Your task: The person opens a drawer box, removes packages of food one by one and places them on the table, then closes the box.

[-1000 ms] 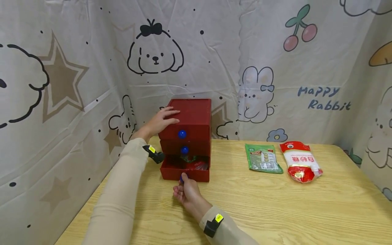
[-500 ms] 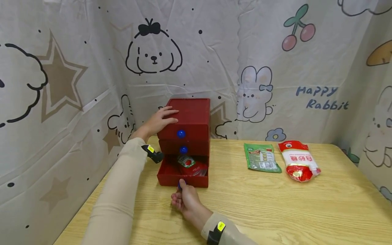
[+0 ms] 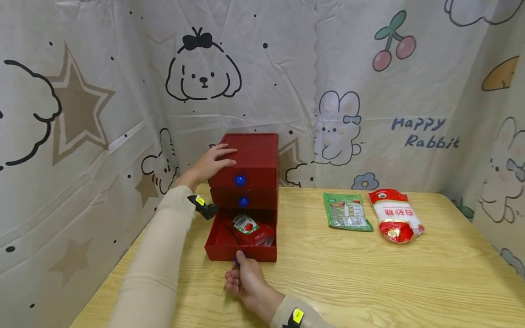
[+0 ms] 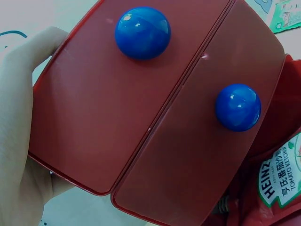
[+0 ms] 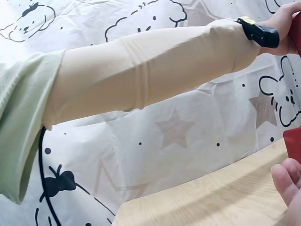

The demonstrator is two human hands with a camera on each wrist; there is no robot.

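A small red chest of drawers (image 3: 256, 157) stands on the wooden table, with blue ball knobs on its drawers. Over its top left edge lies my left hand (image 3: 207, 165), fingers extended across the top. The bottom drawer (image 3: 256, 254) is pulled well out, and my right hand (image 3: 253, 280) pinches its blue knob (image 3: 236, 259), mostly covered by the thumb. Inside that drawer lies a red Heinz tomato ketchup pouch (image 3: 260, 235), its label also readable in the left wrist view. The upper two drawers are closed. Only some right fingertips (image 5: 284, 181) show in the right wrist view.
To the right on the table (image 3: 348, 278) lie a green packet (image 3: 348, 212) and a red-and-white bag of white sugar (image 3: 395, 215). A patterned cloth (image 3: 262, 91) hangs behind and along the sides.
My right hand has drawn the bottom drawer further out toward me, bringing more of the ketchup pouch into sight. The left hand has stayed on the chest.
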